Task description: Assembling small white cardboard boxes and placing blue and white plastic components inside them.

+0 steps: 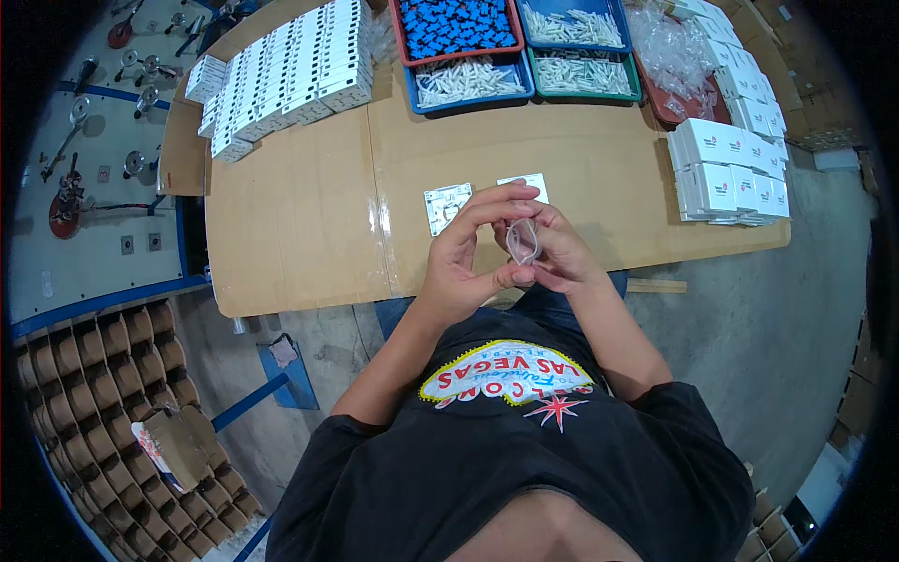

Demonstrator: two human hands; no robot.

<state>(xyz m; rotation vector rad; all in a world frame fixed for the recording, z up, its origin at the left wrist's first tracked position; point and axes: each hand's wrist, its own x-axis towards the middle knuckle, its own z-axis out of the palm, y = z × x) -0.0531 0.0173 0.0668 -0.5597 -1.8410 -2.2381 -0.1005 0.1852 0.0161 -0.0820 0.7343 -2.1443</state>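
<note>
Both my hands meet over the table's near edge around a small clear plastic bag (523,244), whose mouth gapes in a rounded loop. My left hand (464,251) curls round it, with fingertips and thumb touching its left side. From the other side, my right hand (562,251) pinches the bag. Whether anything lies inside it, I cannot tell. Just beyond my left hand is a flat white square piece (447,208) with small details on its face. A second flat white piece (524,184) lies behind my fingers, partly covered by them.
Rows of white boxes (290,70) stand at the far left of the cardboard-covered table (290,225). Trays at the back hold blue parts (459,26) and white parts (473,81). To the right are clear plastic bags (670,51) and stacked white boxes (726,173). A cardboard divider grid (103,384) sits lower left.
</note>
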